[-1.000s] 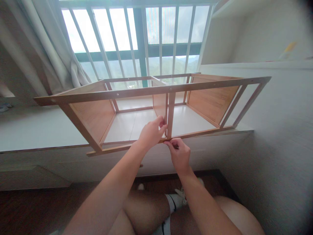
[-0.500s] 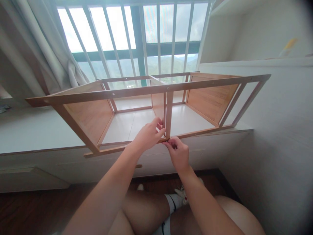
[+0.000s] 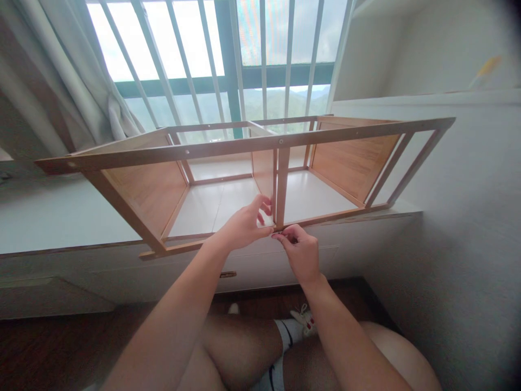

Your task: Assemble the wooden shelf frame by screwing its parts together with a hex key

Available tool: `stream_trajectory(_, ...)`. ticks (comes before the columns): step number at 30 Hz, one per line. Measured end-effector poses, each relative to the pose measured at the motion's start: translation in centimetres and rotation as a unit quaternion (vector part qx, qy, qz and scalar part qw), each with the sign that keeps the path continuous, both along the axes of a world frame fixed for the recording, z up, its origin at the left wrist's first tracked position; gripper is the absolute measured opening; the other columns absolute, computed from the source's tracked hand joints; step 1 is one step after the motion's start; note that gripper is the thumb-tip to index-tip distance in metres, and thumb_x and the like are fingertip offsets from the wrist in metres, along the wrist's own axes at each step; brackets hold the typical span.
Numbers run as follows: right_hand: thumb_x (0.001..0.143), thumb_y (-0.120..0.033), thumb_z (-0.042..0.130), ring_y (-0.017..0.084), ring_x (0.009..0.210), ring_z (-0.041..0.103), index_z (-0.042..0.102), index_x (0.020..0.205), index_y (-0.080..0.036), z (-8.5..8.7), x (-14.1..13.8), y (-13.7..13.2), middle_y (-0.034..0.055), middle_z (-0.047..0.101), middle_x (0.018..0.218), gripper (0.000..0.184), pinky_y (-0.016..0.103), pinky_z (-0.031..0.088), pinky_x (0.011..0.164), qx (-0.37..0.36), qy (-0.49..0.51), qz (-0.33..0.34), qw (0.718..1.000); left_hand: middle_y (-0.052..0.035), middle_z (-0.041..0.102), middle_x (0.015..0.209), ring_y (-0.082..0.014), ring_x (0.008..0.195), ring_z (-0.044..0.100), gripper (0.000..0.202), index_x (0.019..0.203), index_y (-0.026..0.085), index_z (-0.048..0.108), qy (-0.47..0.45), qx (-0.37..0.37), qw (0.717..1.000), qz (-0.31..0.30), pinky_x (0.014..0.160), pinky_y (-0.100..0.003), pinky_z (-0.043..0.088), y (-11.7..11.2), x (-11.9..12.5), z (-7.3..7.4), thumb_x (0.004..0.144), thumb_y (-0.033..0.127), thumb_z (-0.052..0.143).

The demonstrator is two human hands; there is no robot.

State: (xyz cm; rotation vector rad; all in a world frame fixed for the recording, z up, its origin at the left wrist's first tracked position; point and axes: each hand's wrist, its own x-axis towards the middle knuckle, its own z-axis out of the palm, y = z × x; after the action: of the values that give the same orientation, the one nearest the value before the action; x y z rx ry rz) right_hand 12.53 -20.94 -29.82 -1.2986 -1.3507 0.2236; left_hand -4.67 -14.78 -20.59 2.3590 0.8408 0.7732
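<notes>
Currently, the wooden frame (image 3: 228, 149) is lying along the white ledge (image 3: 81, 212), its lower rail (image 3: 179, 249) running by the front edge. The middle post (image 3: 282, 184) is meeting that rail just above my fingertips; the divider panel (image 3: 262, 163) is standing behind, close beside the post.

Change noted: my left thumb, a moment ago held up by the divider panel, is now resting down at the rail, right beside my other fingertips. Meaning, as I'm judging it: both hands are now attending to the one joint, the left likely steadying.

My left hand (image 3: 244, 220) is keeping a loose grip, thumb apart from half-curled fingers. My right hand (image 3: 303, 250) is staying at the joint from the front, its grip pinching narrow; whether anything small is sitting between the fingertips, I'm not managing to tell.

Farther out: a drawer handle (image 3: 228, 274) is showing below the ledge, pale bars (image 3: 264, 54) are standing behind the frame, and a grey curtain (image 3: 81, 70) is hanging at left.
</notes>
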Motion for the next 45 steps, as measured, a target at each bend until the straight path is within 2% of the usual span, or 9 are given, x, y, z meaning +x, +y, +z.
stream_trajectory(9,0.089,-0.042,0.07,0.014,0.06,0.058,0.066,0.081,-0.022,-0.2,0.2,0.5,-0.0031,0.064,0.064,0.022,0.026,0.041,0.064,0.017,-0.046,0.019,0.999,-0.0023,0.063,0.111,-0.0175,0.084,0.064,0.052,0.124,0.026,0.043,0.002,-0.007,1.0,-0.011,0.076,-0.034,0.052,0.5,-0.1,0.1,0.082,0.019,0.072)
stream_trajectory(16,0.089,-0.042,0.071,0.014,0.057,0.056,0.066,0.08,-0.023,0.1,-0.2,0.3,-0.0046,0.06,0.06,0.022,0.026,0.039,0.063,-0.01,-0.059,0.003,0.998,-0.0026,0.063,0.111,-0.0167,0.083,0.064,0.052,0.124,0.026,0.044,-0.007,-0.008,1.0,-0.017,0.076,-0.033,0.052,0.6,-0.2,0.0,0.082,0.018,0.072)
stream_trajectory(22,0.089,-0.043,0.069,0.015,0.059,0.058,0.067,0.081,-0.023,0.0,-0.1,0.1,-0.0034,0.063,0.063,0.022,0.026,0.041,0.065,-0.012,-0.065,0.006,0.998,-0.0029,0.063,0.111,-0.0168,0.084,0.064,0.052,0.125,0.025,0.044,-0.007,-0.011,1.0,-0.018,0.076,-0.033,0.052,0.5,-0.1,0.1,0.082,0.019,0.073)
stream_trajectory(27,0.088,-0.046,0.07,0.014,0.057,0.057,0.066,0.088,-0.022,0.2,-0.1,-0.4,-0.0045,0.062,0.061,0.024,0.025,0.041,0.064,-0.008,-0.063,0.007,0.998,-0.0036,0.062,0.111,-0.0168,0.083,0.064,0.051,0.125,0.025,0.044,-0.006,-0.017,1.0,-0.018,0.074,-0.032,0.052,0.4,-0.1,0.3,0.083,0.021,0.072)
stream_trajectory(32,0.094,-0.037,0.062,0.013,0.057,0.056,0.065,0.09,-0.021,0.6,-0.4,-0.9,-0.0035,0.063,0.064,0.017,0.025,0.039,0.065,0.001,-0.102,0.006,0.995,-0.0033,0.063,0.111,-0.0166,0.083,0.064,0.051,0.124,0.025,0.044,-0.009,-0.014,1.0,-0.016,0.075,-0.032,0.051,0.4,-0.2,0.2,0.083,0.021,0.073)
stream_trajectory(36,0.098,-0.037,0.054,0.014,0.062,0.058,0.065,0.08,-0.021,1.1,-1.0,-0.9,0.0002,0.067,0.068,0.027,0.026,0.036,0.065,0.004,-0.132,-0.021,0.991,-0.003,0.063,0.111,-0.0167,0.084,0.064,0.051,0.125,0.025,0.044,-0.007,-0.012,1.0,-0.017,0.076,-0.033,0.051,0.6,-0.2,0.0,0.083,0.021,0.073)
stream_trajectory(40,0.101,-0.044,0.048,0.016,0.06,0.057,0.063,0.07,-0.022,1.5,-1.4,-0.7,0.0025,0.067,0.065,0.041,0.029,0.029,0.061,-0.033,-0.159,-0.064,0.985,-0.0035,0.063,0.111,-0.0172,0.084,0.064,0.051,0.125,0.025,0.044,-0.007,-0.016,1.0,-0.017,0.076,-0.033,0.052,0.5,-0.2,0.1,0.084,0.024,0.074)
stream_trajectory(43,0.103,-0.049,0.041,0.017,0.06,0.058,0.061,0.068,-0.022,1.3,-1.4,-0.7,0.0036,0.067,0.063,0.049,0.03,0.025,0.059,-0.061,-0.167,-0.066,0.982,-0.0039,0.062,0.112,-0.0175,0.084,0.063,0.052,0.126,0.025,0.044,-0.007,-0.016,1.0,-0.011,0.077,-0.034,0.052,0.4,-0.1,0.2,0.084,0.027,0.076)
stream_trajectory(45,0.102,-0.053,0.042,0.018,0.059,0.058,0.062,0.073,-0.022,1.1,-1.2,-0.9,0.0023,0.065,0.061,0.048,0.03,0.026,0.059,-0.068,-0.156,-0.06,0.984,-0.0039,0.062,0.112,-0.0173,0.084,0.063,0.053,0.126,0.025,0.045,-0.007,-0.017,1.0,-0.009,0.077,-0.034,0.052,0.3,-0.1,0.3,0.083,0.025,0.075)
